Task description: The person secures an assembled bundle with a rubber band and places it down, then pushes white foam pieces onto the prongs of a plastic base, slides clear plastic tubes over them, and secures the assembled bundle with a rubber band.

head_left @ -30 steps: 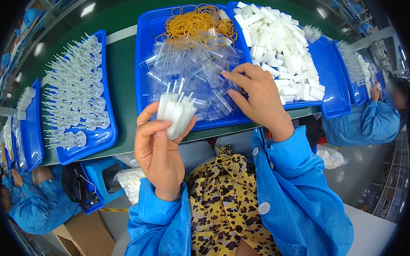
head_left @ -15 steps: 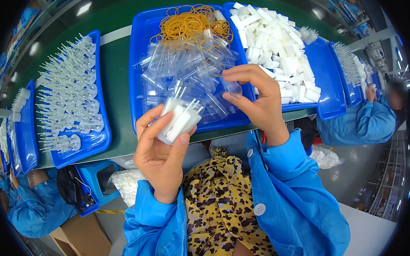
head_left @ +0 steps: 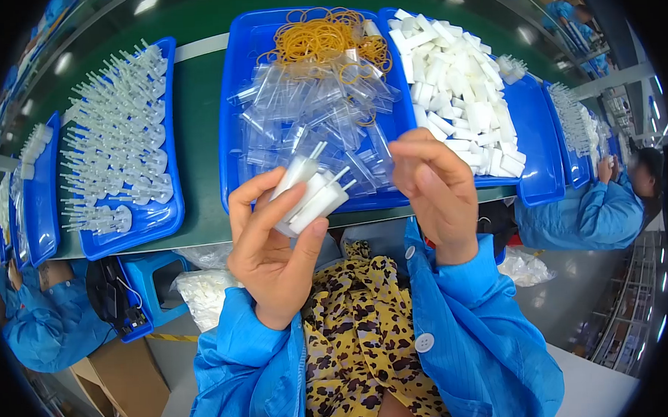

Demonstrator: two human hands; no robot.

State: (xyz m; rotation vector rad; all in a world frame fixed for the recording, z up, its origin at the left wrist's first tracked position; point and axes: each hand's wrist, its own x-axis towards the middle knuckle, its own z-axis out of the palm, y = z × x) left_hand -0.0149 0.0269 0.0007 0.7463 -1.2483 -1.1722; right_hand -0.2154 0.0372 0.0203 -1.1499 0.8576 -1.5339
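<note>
Left-hand grip [head_left: 276, 256]: closing around a bundle of white rectangular blocks with thin translucent tubes [head_left: 315, 198], which is tilting with its tube ends pointing up and to the right.

Right-hand grip [head_left: 445, 196]: pinching a small, clear plastic piece [head_left: 403, 174] between fingertips, its outline partly blurring; standing apart from the bundle.

Central blue plastic tray [head_left: 230, 138]: lying beyond both hands on the green worktop [head_left: 203, 102]; holding a tangle of amber rubber bands [head_left: 319, 34] at its far end and a loose heap of clear, flat plastic sleeves [head_left: 310, 98] nearer the hands.

Right-side blue plastic tray [head_left: 497, 180]: sitting beside the central one; carrying a pile of loose white rectangular blocks [head_left: 459, 91].

Further blue plastic tray [head_left: 536, 147]: lying just right of that pile, a white pronged cluster [head_left: 512, 68] resting near its far end.

Left-side blue plastic tray [head_left: 137, 233]: standing apart from the central tray; bearing rows of translucent round-based pieces with thin prongs [head_left: 115, 136].

Co-worker in blue [head_left: 583, 205]: sitting at far right.
</note>
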